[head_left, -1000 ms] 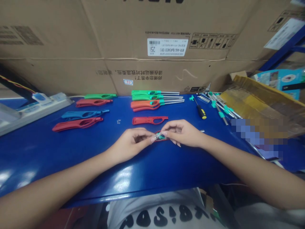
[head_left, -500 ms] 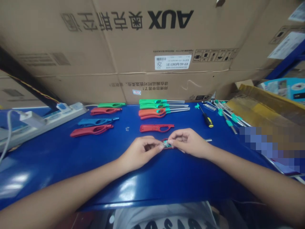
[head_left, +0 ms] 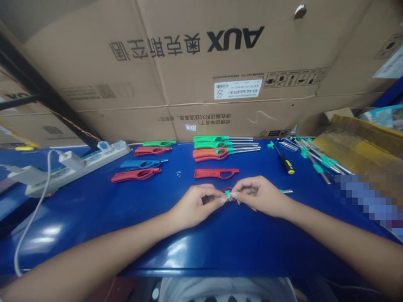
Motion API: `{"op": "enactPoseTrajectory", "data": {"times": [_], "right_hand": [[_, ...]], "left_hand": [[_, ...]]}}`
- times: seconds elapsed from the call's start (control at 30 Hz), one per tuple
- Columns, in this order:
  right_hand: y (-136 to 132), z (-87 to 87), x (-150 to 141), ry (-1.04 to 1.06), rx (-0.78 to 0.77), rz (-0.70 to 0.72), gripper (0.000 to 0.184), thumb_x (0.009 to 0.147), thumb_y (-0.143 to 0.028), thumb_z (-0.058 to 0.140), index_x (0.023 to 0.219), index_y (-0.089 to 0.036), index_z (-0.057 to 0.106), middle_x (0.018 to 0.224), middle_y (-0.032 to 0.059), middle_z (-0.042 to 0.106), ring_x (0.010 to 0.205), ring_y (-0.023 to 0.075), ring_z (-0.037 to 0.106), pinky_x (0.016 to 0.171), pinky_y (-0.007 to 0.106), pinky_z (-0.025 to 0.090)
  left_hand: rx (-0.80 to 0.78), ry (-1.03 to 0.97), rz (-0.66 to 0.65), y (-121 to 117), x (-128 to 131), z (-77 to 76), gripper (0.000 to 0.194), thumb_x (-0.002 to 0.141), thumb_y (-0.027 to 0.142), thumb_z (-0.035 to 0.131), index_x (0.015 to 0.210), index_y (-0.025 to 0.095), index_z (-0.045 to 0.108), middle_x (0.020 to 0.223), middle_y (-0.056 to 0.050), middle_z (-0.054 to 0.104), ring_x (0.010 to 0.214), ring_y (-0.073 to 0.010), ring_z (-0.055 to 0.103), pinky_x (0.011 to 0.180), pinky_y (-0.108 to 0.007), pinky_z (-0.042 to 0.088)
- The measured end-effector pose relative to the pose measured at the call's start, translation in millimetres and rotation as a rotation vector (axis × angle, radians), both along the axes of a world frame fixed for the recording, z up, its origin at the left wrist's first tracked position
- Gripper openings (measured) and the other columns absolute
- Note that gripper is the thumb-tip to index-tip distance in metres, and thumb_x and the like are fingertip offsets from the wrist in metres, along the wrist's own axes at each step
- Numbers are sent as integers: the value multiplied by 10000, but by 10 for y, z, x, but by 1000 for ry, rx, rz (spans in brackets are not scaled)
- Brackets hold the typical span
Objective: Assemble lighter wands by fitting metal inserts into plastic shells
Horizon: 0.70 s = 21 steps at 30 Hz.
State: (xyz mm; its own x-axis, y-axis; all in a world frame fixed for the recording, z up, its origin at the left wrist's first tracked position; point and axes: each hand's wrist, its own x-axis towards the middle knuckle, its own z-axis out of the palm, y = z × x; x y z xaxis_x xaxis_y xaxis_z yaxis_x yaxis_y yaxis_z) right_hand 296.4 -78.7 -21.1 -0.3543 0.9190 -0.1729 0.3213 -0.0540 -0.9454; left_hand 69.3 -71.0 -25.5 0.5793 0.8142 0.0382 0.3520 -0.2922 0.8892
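Note:
My left hand (head_left: 195,204) and my right hand (head_left: 263,193) meet near the middle of the table, thumbs and fingers closed in pinches. Between the fingertips is a small teal plastic part (head_left: 228,193), touched from both sides; its exact shape is partly covered. Just behind and under it shows the rim of a red lighter handle shell (head_left: 233,200), mostly hidden by my hands. A metal tube end with a teal collar (head_left: 287,191) sticks out past my right hand. Beyond my fingers lies another red handle shell (head_left: 216,173), flat on the table.
Green and orange lighters with metal tubes (head_left: 210,154) lie behind. Handle shells (head_left: 137,174) and tiny screws (head_left: 178,173) are to the left, near a power strip (head_left: 78,170). A screwdriver (head_left: 286,163), teal-collared tubes (head_left: 317,167) and an open carton (head_left: 355,142) are to the right.
The view has shifted, so the whole scene sits farther right and slightly lower. My hands stay together at the teal part, which shows more plainly between the fingertips.

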Motion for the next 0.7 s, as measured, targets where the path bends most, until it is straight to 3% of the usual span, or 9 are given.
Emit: {"op": "enactPoseTrajectory", "data": {"times": [0.27, 0.5, 0.7], "right_hand": [[24, 39, 6, 44, 5, 69, 387, 815, -524, 734, 790, -140, 698, 670, 16, 672, 416, 59, 491, 421, 212, 417], [40, 6, 56, 74, 66, 115, 462, 821, -572, 720, 973, -136, 723, 634, -10, 616, 467, 83, 531, 447, 223, 443], [53, 6, 69, 69, 6, 90, 427, 810, -549, 739, 902, -136, 680, 502, -51, 556, 412, 74, 482, 430, 206, 404]], "left_hand": [[-50, -40, -5, 33, -17, 34, 300, 921, 410, 661, 1000, 155, 800, 890, -69, 721, 733, -148, 590, 653, -247, 434], [-73, -63, -8, 52, -30, 14, 296, 895, 422, 693, 981, 162, 807, 856, -62, 729, 689, -135, 587, 619, -235, 438], [-66, -50, 0, 49, -43, 26, 290, 899, 408, 687, 976, 154, 803, 823, -52, 707, 657, -121, 553, 585, -225, 417]]}}
